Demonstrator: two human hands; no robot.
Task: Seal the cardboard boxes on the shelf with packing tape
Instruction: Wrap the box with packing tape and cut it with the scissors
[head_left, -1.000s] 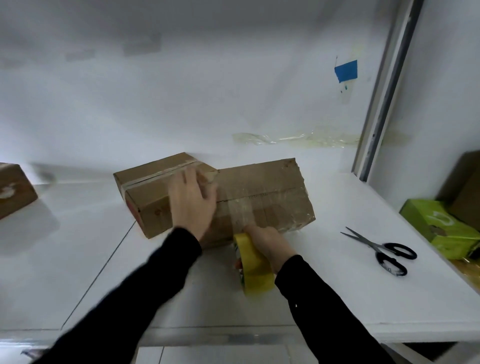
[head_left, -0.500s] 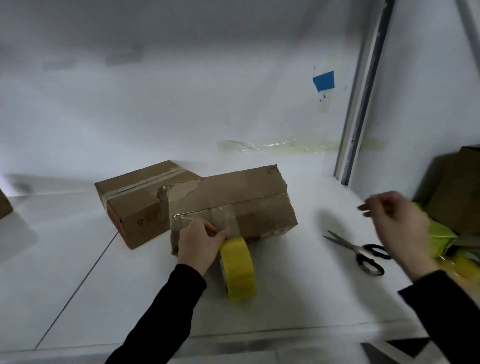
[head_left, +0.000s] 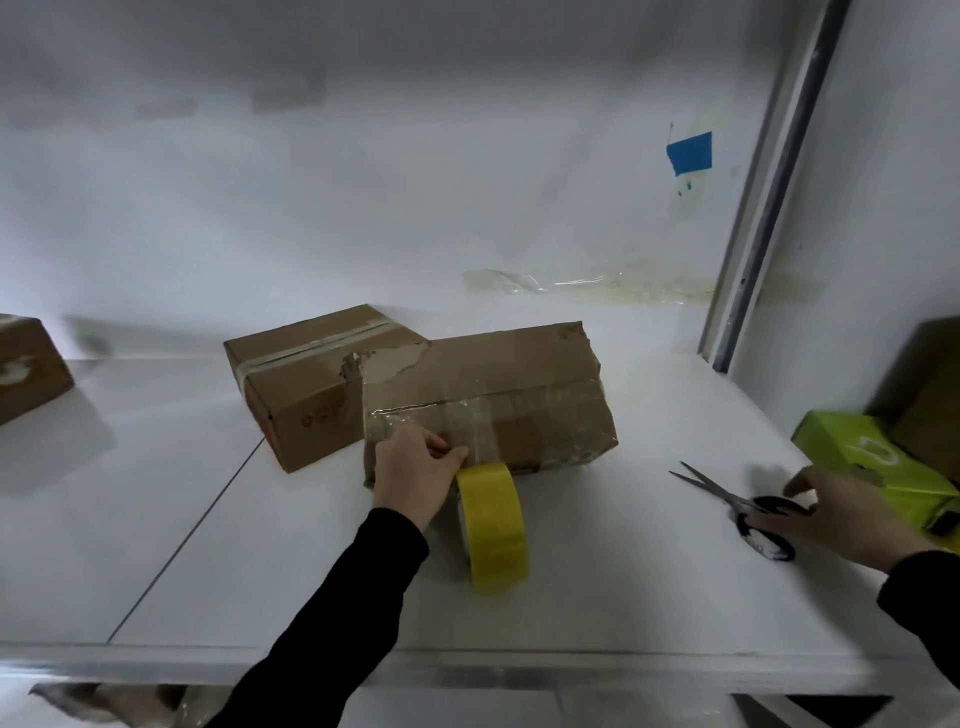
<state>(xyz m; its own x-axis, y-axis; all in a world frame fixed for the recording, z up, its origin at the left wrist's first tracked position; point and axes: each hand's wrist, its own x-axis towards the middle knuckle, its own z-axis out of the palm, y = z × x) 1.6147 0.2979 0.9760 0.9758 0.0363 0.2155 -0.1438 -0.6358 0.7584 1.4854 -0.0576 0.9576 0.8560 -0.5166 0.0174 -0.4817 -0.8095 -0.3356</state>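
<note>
Head view (only view).

- Worn cardboard box (head_left: 519, 384) lies mid-shelf (head_left: 623, 587). A clear tape strip (head_left: 470, 426) runs over its top edge and down the front face.
- Yellow tape roll (head_left: 493, 525) stands on edge just in front of the box and is not yet cut from the strip.
- Left hand (head_left: 413, 467): fingers curled at the top of the roll, pinching it against the box front where the strip leaves it. Judged purpose: keep the strip taut and the roll from falling while the other hand is away.
- Right hand (head_left: 841, 514): fingers loosely spread above the black handles of the scissors (head_left: 737, 499), holding nothing. It is motion-blurred, so I cannot tell whether it touches them.
- The scissors lie flat, blades pointing back-left, well apart from the box. A green carton (head_left: 872, 457) sits just beyond them.
- A second box (head_left: 306, 374), already taped across its top, touches the worn box's left end. A third box (head_left: 28, 364) sits at the far left edge.

Change from earlier frames:
- 1.0 s ago the right hand held the roll at the box front and the left hand lay flat on the box tops.
- By 0.5 s ago the left hand had taken over the roll and the right was in the air, heading for the scissors.
- Now the right hand has come down over the handles. Box, roll and scissors lie as they did.

Step in hand, by judgement: fetching the scissors to cut the strip.
</note>
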